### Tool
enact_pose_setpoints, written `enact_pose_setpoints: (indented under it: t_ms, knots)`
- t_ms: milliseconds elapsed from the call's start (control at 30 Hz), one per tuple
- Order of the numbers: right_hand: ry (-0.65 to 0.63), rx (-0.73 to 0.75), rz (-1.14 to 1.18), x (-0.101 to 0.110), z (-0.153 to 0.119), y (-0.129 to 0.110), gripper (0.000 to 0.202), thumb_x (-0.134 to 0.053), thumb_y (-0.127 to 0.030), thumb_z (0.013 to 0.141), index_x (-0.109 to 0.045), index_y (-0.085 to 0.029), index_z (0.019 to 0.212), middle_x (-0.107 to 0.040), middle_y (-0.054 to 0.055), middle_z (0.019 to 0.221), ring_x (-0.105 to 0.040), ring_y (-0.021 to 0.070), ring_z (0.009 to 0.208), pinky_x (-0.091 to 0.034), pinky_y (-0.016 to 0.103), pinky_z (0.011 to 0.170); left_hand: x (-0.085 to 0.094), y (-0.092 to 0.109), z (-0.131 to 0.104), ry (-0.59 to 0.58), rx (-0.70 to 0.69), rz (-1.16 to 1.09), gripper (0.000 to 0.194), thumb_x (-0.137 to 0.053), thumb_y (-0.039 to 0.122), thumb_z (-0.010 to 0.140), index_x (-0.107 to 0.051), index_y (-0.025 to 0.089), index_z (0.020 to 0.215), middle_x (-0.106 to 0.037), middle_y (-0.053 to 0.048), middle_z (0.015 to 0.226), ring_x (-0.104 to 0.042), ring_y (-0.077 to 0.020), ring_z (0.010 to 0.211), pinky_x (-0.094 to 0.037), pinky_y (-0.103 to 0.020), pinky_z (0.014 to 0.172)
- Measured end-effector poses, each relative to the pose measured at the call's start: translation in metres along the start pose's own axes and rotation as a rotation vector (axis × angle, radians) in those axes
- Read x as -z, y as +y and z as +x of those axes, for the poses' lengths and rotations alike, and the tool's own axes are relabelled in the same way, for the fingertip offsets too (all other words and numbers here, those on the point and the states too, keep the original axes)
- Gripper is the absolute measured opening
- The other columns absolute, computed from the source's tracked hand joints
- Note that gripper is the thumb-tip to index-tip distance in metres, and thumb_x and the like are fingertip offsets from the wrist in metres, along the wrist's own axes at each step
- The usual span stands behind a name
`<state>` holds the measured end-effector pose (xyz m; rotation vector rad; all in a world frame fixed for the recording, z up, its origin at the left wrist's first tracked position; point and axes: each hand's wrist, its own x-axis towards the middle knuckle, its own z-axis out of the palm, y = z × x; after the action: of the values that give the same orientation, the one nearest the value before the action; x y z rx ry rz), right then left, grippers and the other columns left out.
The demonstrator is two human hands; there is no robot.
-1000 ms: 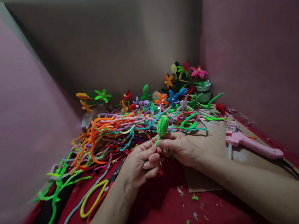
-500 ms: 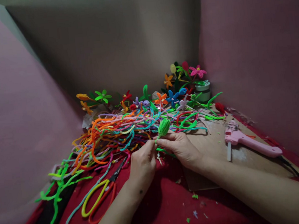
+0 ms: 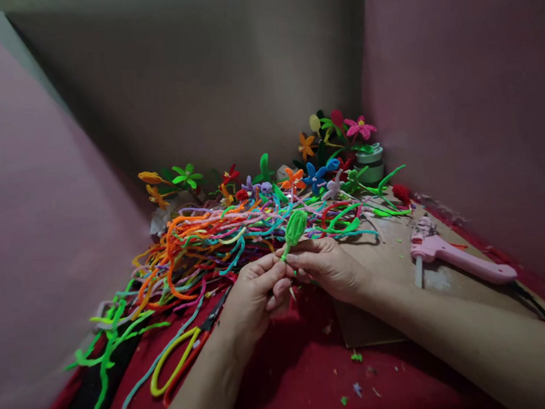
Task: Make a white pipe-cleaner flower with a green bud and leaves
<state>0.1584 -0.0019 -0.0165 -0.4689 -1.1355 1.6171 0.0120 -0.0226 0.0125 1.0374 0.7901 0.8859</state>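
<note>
Both the left hand (image 3: pixel 256 289) and the right hand (image 3: pixel 334 268) pinch the green bud (image 3: pixel 296 228) closely by its base, tilted before the piled fuzzy wires (image 3: pixel 208 233). It looks like base-shaping; another twist calls for one steady grip.

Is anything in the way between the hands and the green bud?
Nothing visible. The left hand and right hand hold the green bud by its thin lower end; the fuzzy strands lie beyond it.

The bud (image 3: pixel 296 228) is bright green, the glue gun (image 3: pixel 466 262) pink, the cloth (image 3: pixel 297 385) deep red.
</note>
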Motion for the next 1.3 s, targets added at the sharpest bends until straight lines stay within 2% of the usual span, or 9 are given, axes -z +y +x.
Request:
enact_pose_setpoints:
  t_ms: [133,267,367,467,533,600,700,1000,1300]
  knots:
    - [-0.073,-0.075,0.077,0.002,0.001,0.001,0.009,-0.069,-0.023,0.07,-0.067,-0.015,0.072,-0.06,-0.001,0.061,-0.047,0.007,0.054,-0.031,0.021,0.051,0.005,0.002,0.0,-0.132,0.108,-0.121,0.012,-0.057,0.024,0.08,-0.056,0.014,0.073,-0.032,0.01,0.043,-0.01,-0.0006,0.032,-0.019,-0.012,0.029]
    - [0.043,-0.082,0.063,0.0,0.001,0.003,0.011,-0.068,-0.025,0.068,-0.065,-0.014,0.069,-0.058,-0.001,0.059,-0.046,0.0069,0.051,-0.032,0.021,0.05,0.003,0.0,0.002,-0.073,0.096,-0.035,0.016,-0.056,0.03,0.08,-0.055,0.015,0.074,-0.033,0.01,0.047,-0.013,-0.0015,0.034,-0.018,-0.013,0.03]
    - [0.14,-0.076,0.072,-0.002,0.001,0.005,0.013,-0.071,-0.025,0.065,-0.065,-0.014,0.069,-0.058,-0.001,0.06,-0.046,0.0074,0.051,-0.034,0.023,0.051,-0.003,-0.005,0.003,0.128,-0.047,0.348,0.023,-0.05,0.036,0.082,-0.055,0.015,0.072,-0.039,0.007,0.049,-0.025,-0.0038,0.036,-0.022,-0.016,0.035]
    - [0.175,-0.05,0.078,-0.004,0.0,0.004,0.013,-0.071,-0.024,0.063,-0.066,-0.013,0.07,-0.058,-0.002,0.062,-0.045,0.0068,0.052,-0.034,0.022,0.052,-0.005,-0.012,0.001,0.319,-0.332,0.847,0.015,-0.052,0.03,0.081,-0.058,0.017,0.076,-0.049,0.003,0.056,-0.04,-0.0073,0.047,-0.032,-0.019,0.047]
    - [0.183,-0.043,0.057,-0.005,-0.001,0.003,0.011,-0.07,-0.023,0.064,-0.066,-0.014,0.069,-0.056,-0.003,0.059,-0.04,0.0049,0.048,-0.032,0.022,0.05,-0.003,-0.016,0.001,0.369,-0.48,1.057,0.011,-0.051,0.025,0.08,-0.059,0.018,0.078,-0.051,0.002,0.061,-0.044,-0.0087,0.054,-0.034,-0.02,0.054]
    - [0.187,-0.029,0.021,-0.006,-0.001,0.001,0.01,-0.07,-0.022,0.065,-0.067,-0.014,0.068,-0.053,-0.005,0.056,-0.034,0.0034,0.045,-0.03,0.021,0.049,0.0,-0.019,0.001,0.373,-0.514,1.126,0.013,-0.048,0.024,0.082,-0.058,0.018,0.076,-0.05,0.003,0.06,-0.043,-0.0087,0.053,-0.033,-0.02,0.055]
    - [0.188,0.001,-0.047,-0.007,-0.002,-0.001,0.009,-0.07,-0.023,0.065,-0.067,-0.014,0.067,-0.05,-0.006,0.054,-0.031,0.0031,0.045,-0.027,0.021,0.048,0.003,-0.019,0.003,0.341,-0.419,0.998,0.017,-0.046,0.028,0.084,-0.058,0.018,0.077,-0.046,0.004,0.056,-0.04,-0.0077,0.049,-0.032,-0.019,0.05]
    - [0.134,0.012,-0.177,-0.001,-0.001,-0.002,0.015,-0.066,-0.028,0.07,-0.066,-0.014,0.069,-0.048,-0.004,0.057,-0.035,0.0061,0.051,-0.025,0.023,0.049,-0.001,-0.001,0.004,0.159,-0.045,0.255,0.025,-0.058,0.034,0.077,-0.047,0.016,0.065,-0.037,0.009,0.045,-0.023,-0.002,0.035,-0.017,-0.017,0.036]
    - [0.093,-0.003,-0.086,-0.002,0.001,-0.001,0.013,-0.062,-0.024,0.071,-0.061,-0.014,0.063,-0.046,-0.005,0.051,-0.029,0.0052,0.046,-0.02,0.023,0.046,0.006,0.001,0.003,-0.062,0.047,-0.086,0.015,-0.055,0.025,0.082,-0.056,0.013,0.073,-0.034,0.009,0.046,-0.014,-0.0001,0.034,-0.018,-0.012,0.032]
